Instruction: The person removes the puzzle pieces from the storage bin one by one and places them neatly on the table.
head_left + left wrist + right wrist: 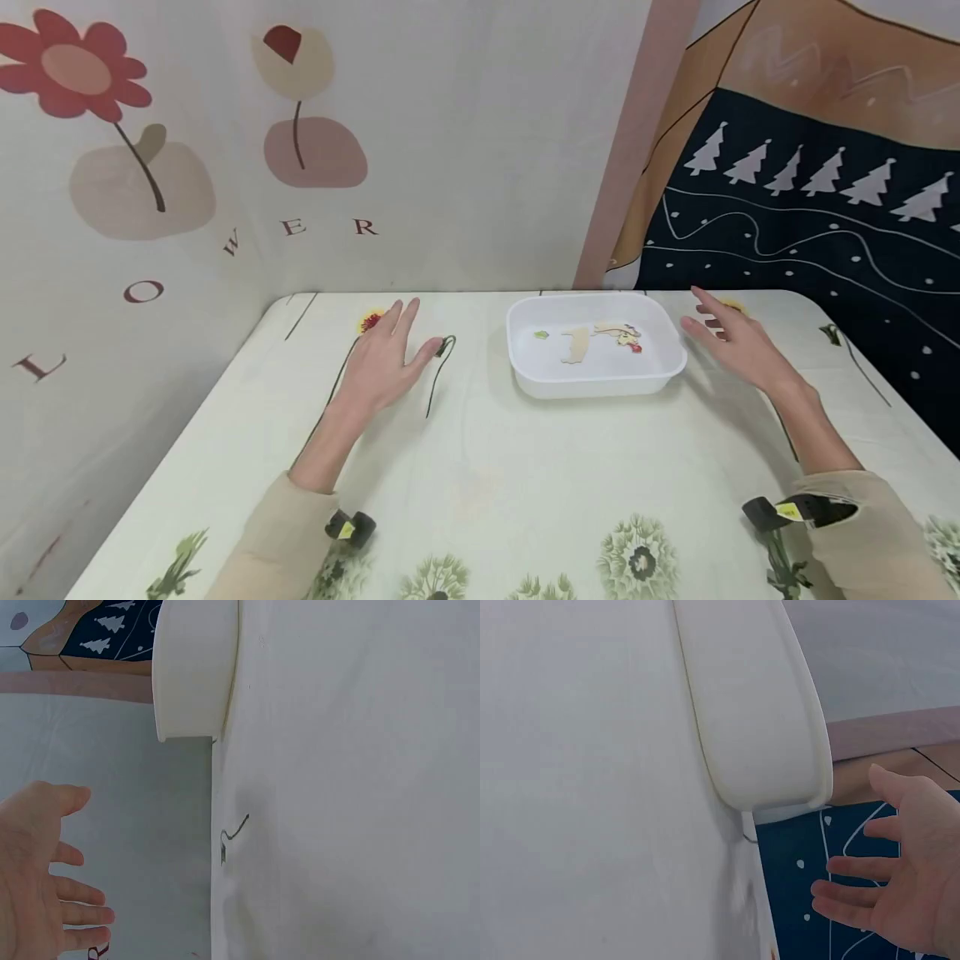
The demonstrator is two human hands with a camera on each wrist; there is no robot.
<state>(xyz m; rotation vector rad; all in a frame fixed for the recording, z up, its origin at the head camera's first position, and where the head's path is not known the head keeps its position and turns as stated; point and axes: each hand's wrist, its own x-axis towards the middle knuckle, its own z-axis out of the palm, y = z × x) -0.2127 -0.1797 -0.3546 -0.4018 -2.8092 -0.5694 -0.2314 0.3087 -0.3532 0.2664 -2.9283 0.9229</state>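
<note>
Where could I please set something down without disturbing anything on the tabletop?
The tablecloth is bare in front of the white plastic tray, to the dandelion prints, and left of it, to the drooping bud print. Flat cutouts crowd the tray's middle and right; outside that end, the right grip leaves little room.

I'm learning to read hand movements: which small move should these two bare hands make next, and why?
Probably bring the open, bare left hand closer to the white rectangular plastic tray: it is farther away than the open, bare right hand, both hands look empty, and a flat, irregular beige piece lies inside the tray.
</note>
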